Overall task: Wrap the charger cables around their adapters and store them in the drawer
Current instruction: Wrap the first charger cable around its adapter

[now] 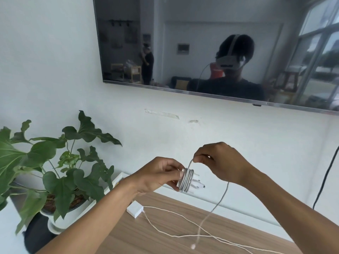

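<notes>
potted plant (pixel 55 162), wall-mounted TV (pixel 220 48), wooden tabletop (pixel 156 235)

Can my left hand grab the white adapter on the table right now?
Probably not yet: the left hand grips the half-wrapped adapter. The table adapter lies uncovered just below, so once freed it looks reachable.

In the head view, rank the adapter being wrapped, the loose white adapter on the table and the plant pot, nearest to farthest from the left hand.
1. adapter being wrapped, gripped by the left hand.
2. loose white adapter, on the table just below.
3. plant pot, far left.
</notes>
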`<action>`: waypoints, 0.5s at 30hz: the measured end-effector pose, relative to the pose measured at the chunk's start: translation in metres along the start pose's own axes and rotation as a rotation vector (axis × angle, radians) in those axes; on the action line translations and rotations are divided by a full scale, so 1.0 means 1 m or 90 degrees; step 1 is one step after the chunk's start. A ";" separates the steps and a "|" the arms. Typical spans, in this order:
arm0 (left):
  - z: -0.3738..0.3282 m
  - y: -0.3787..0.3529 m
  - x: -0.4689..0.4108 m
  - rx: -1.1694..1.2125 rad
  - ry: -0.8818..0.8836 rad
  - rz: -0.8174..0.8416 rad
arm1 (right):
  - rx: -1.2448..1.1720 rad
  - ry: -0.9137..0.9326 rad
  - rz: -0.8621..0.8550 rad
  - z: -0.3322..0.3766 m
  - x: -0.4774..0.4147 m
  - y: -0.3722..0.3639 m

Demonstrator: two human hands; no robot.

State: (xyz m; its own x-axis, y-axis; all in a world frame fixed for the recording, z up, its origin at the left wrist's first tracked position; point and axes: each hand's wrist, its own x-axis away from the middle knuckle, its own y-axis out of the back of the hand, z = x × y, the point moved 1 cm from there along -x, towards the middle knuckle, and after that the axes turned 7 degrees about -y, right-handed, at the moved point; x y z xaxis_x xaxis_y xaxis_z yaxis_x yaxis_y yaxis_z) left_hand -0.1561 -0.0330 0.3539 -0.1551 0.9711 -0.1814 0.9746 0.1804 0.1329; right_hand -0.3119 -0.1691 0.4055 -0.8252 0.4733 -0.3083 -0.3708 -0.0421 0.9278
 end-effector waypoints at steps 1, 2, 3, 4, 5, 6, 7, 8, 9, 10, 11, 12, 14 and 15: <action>-0.003 0.000 0.001 0.040 -0.010 0.010 | -0.056 -0.011 0.012 -0.004 -0.001 -0.003; -0.006 0.000 0.002 0.073 -0.017 0.013 | -0.116 -0.023 0.023 -0.007 -0.001 -0.008; -0.008 0.001 0.002 0.103 -0.021 0.009 | -0.170 -0.027 0.030 -0.007 0.001 -0.014; -0.010 0.002 0.001 0.131 -0.021 0.000 | -0.205 -0.019 0.031 -0.004 0.005 -0.020; -0.010 0.003 0.000 0.162 -0.021 -0.011 | -0.225 -0.002 0.022 0.000 0.010 -0.027; -0.010 0.004 -0.001 0.191 -0.020 -0.025 | -0.232 0.008 0.001 0.006 0.015 -0.033; -0.009 0.005 -0.002 0.217 -0.017 -0.041 | -0.236 0.007 -0.028 0.011 0.021 -0.039; -0.009 0.004 -0.002 0.239 -0.012 -0.062 | -0.238 -0.002 -0.056 0.015 0.026 -0.043; -0.008 0.004 -0.003 0.261 -0.006 -0.087 | -0.247 -0.008 -0.066 0.018 0.030 -0.046; -0.006 0.004 -0.004 0.282 0.002 -0.117 | -0.257 -0.015 -0.057 0.019 0.032 -0.049; -0.005 0.003 -0.006 0.301 0.010 -0.150 | -0.260 -0.021 -0.040 0.020 0.035 -0.052; -0.004 0.003 -0.007 0.312 0.019 -0.183 | -0.253 -0.027 -0.020 0.021 0.036 -0.054; -0.001 0.003 -0.011 0.296 0.036 -0.242 | -0.226 -0.029 0.018 0.024 0.040 -0.056; 0.002 0.003 -0.013 0.259 0.046 -0.265 | -0.204 -0.029 0.035 0.024 0.041 -0.055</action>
State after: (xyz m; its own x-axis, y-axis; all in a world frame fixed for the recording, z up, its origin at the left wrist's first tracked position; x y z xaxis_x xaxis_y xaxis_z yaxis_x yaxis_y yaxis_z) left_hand -0.1506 -0.0451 0.3545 -0.5354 0.8417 -0.0698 0.8105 0.4888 -0.3227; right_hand -0.3156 -0.1260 0.3469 -0.8300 0.5018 -0.2435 -0.4480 -0.3398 0.8269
